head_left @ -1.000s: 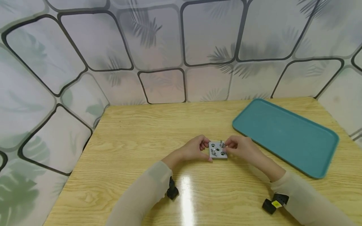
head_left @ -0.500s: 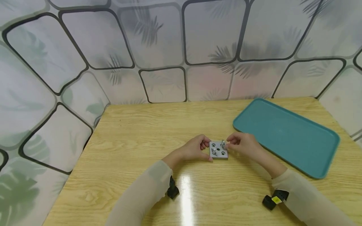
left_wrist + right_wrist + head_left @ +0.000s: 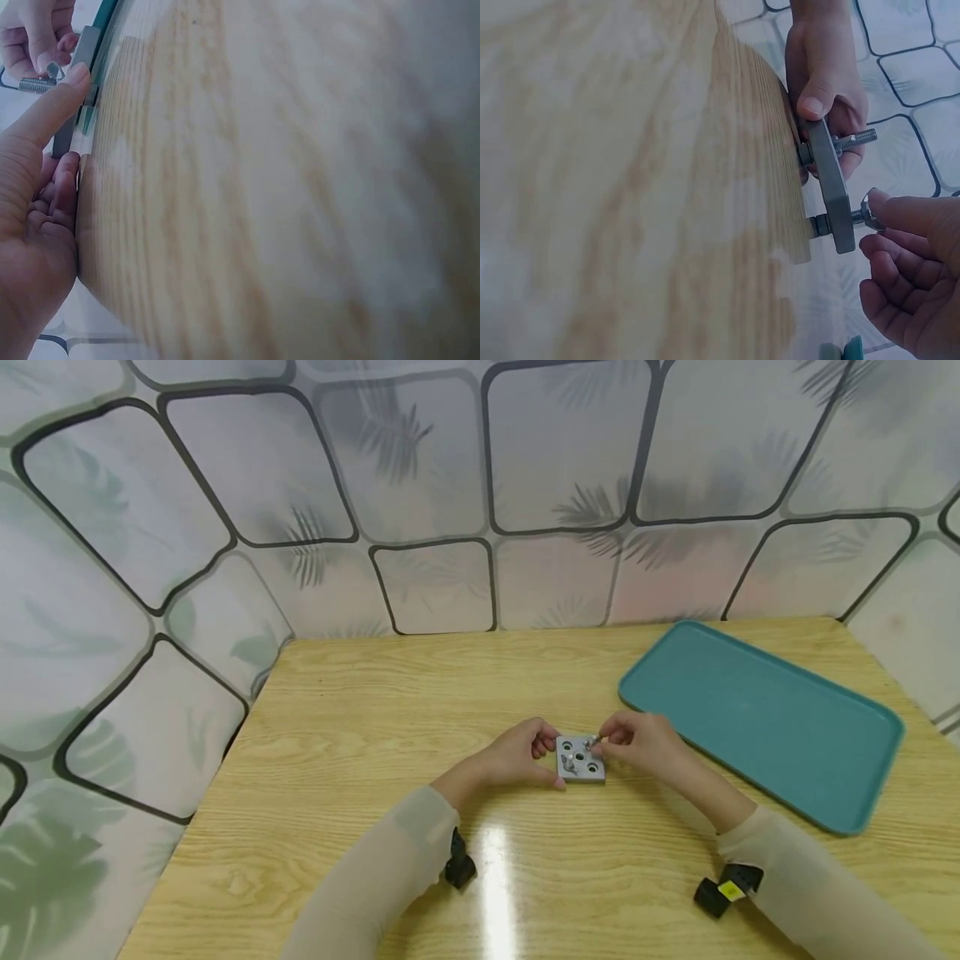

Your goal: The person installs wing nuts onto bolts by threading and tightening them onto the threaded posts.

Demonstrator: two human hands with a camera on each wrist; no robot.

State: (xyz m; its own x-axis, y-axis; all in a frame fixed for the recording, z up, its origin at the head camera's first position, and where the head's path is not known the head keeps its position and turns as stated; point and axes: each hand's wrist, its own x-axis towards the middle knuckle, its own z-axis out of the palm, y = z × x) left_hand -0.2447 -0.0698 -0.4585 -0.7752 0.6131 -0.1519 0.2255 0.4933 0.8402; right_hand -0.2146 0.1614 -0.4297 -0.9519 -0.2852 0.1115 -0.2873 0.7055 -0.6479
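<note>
A square grey metal plate (image 3: 581,773) with several holes lies on the table in front of me. My left hand (image 3: 517,757) grips its left side, thumb at the near edge. Two bolts pass through the plate, their heads underneath, as the right wrist view shows. On the nearer-left bolt sits a wing nut (image 3: 569,763); the bolt's threaded end (image 3: 861,139) sticks up well above the plate. At the far-right bolt, my right hand (image 3: 647,747) pinches another wing nut (image 3: 868,211) between thumb and fingertips, which partly hide it.
A teal tray (image 3: 757,718) lies at an angle on the right of the wooden table (image 3: 390,718), beyond my right hand. A patterned wall covering (image 3: 555,581) rises behind the table's far edge. Black wrist cameras (image 3: 460,865) are strapped to both sleeves.
My right fingers have drawn back slightly from over the plate, and the wing nut they pinch has turned on its bolt. The left hand and the plate stay nearly still.
</note>
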